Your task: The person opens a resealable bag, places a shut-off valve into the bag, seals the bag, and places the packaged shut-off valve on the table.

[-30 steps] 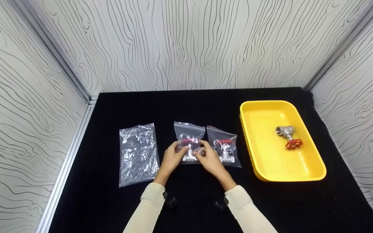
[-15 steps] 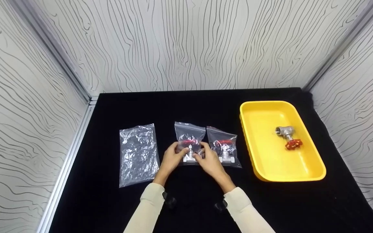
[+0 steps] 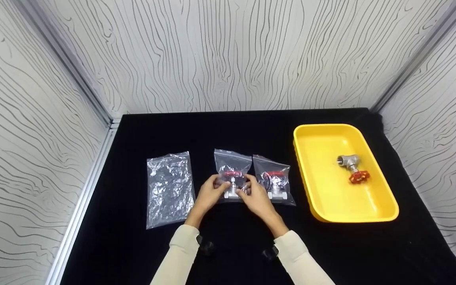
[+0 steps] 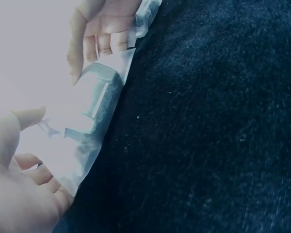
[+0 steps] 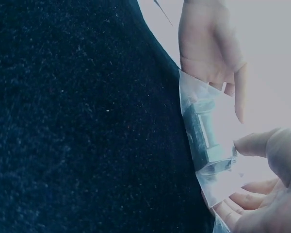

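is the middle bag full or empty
Not empty: through the clear plastic of the middle bag, a metal valve with a red handle shows inside. Whether the zip is sealed, I cannot tell.

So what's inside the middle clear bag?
The bag shows a metal valve with a red handle. The left grip and right grip cover parts of the bag's sides, hiding whatever's there.

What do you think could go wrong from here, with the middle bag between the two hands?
The left hand and right hand hold the sides of the middle bag; its thin plastic might slip. The neighbouring bag lies close by the right hand, which could nudge it. The unbagged valve sits loose in the yellow tray, so a knock might roll it.
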A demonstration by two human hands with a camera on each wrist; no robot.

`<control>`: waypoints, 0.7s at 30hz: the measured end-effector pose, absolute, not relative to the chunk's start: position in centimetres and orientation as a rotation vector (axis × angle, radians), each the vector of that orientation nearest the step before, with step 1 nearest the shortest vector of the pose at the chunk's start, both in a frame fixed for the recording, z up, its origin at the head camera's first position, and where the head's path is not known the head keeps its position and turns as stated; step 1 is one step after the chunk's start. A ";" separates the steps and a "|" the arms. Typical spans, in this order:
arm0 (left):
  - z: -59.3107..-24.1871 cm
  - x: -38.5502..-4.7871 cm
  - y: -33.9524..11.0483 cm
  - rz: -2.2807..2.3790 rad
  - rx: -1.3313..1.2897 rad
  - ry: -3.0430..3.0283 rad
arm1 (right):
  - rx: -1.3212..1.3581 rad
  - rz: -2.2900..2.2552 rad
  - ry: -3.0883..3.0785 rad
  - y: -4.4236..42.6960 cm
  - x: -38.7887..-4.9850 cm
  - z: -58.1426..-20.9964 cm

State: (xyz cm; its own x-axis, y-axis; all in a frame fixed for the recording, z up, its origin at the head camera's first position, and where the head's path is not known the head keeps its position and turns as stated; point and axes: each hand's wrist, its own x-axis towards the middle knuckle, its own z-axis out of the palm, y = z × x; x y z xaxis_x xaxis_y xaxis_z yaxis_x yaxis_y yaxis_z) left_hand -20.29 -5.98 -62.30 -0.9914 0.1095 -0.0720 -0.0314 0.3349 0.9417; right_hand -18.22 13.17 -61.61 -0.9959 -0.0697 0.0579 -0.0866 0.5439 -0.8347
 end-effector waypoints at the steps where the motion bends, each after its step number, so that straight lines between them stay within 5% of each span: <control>1: -62.3 -20.2 -6.1 1.742 0.073 2.467 | 0.137 1.486 -2.743 13.2 -18.2 -61.7; 21: -60.6 -19.1 -8.8 1.784 0.127 2.523 | 0.137 1.391 -2.710 12.9 -16.5 -59.8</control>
